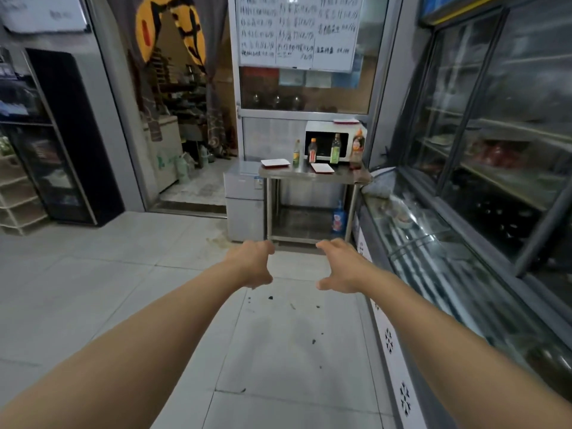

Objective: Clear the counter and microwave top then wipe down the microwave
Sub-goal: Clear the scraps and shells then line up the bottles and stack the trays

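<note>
Head view: both arms stretched forward over the tiled floor (123,274), hands side by side but apart. Left hand (252,263) and right hand (339,266) both have fingers loosely curled, holding nothing, touching nothing. Task stuff is well ahead of the hands, against the far wall: stainless steel surface (312,174) with a white microwave (332,140) at its back right. On the microwave top, a red-rimmed white tray (346,121). On the surface in front of the microwave: green-label bottle (296,153) at left, red-label bottle with orange cap (313,150), taller green-label bottle (335,149), and a big orange-label bottle (357,148) at the right edge. Two more red-rimmed trays lie flat on the surface, one at the left end (275,162), one nearer the front middle (322,168). A blue bottle (339,216) stands on the lower shelf under the surface, right side. Small white fridge (244,201) sits just beside the surface on its left. Whiteboard (298,30) with handwriting hangs above the microwave. Glass-topped chest freezer (448,267) runs along the right, just beside the right arm.
</note>
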Demonstrator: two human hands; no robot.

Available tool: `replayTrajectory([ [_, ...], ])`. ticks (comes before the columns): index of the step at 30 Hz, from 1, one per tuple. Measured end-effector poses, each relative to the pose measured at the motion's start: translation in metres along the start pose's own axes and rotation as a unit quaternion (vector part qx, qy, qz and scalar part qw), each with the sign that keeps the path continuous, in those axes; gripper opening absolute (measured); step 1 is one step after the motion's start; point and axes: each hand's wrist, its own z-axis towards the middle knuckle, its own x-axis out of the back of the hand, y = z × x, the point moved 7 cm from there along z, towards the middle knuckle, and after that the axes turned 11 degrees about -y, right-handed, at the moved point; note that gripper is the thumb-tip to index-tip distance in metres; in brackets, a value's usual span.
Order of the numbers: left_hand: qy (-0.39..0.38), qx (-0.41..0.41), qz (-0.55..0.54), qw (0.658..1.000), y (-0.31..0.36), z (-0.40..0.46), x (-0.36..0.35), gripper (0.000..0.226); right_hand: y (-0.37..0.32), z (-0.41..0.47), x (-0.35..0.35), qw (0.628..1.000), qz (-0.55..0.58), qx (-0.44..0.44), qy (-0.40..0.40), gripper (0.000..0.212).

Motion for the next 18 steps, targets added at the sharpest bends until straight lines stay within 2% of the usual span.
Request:
replayTrajectory([
  [7, 0.019, 0.008, 0.012, 1.000, 0.006, 0.118, 0.057, 0.053, 0.039, 0.115, 0.066, 1.000, -0.010, 0.012, -0.003, 0.085],
  [18, 0.011, 0.005, 0.006, 1.000, -0.025, 0.265, 0.097, 0.057, 0.071, 0.255, 0.109, 1.000, -0.010, 0.004, -0.014, 0.086],
])
